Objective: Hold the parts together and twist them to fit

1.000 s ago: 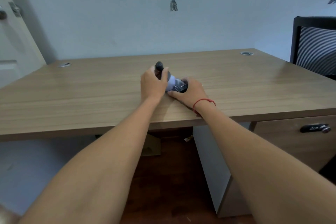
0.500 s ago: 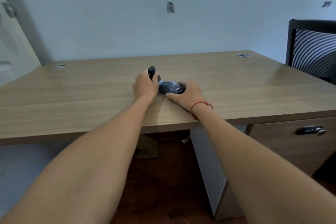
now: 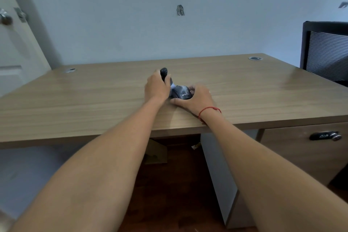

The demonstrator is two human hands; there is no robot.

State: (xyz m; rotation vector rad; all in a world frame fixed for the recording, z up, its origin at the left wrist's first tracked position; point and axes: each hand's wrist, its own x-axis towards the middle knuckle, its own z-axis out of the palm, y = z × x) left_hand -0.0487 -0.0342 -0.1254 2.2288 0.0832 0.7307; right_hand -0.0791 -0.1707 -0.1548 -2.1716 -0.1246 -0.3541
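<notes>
A dark grey handheld device lies on the wooden desk (image 3: 79,100) near its middle. My left hand (image 3: 157,87) grips its black handle (image 3: 164,72), whose rounded tip sticks up above my fingers. My right hand (image 3: 195,99) wraps around the device's wider dark body (image 3: 182,93), which bears white lettering; my thumb lies on the desk beside it. A pale bluish part shows between the two hands. A red string is tied round my right wrist.
A black mesh chair back (image 3: 325,51) stands at the right. The desk has a drawer with a black lock handle (image 3: 324,135) and two cable grommets (image 3: 255,58). A door (image 3: 11,47) is at the left. A cardboard piece (image 3: 156,151) lies under the desk.
The device has tipped down from a raised tilt until its body lies on the desk. Both hands keep their hold and have shifted slightly.
</notes>
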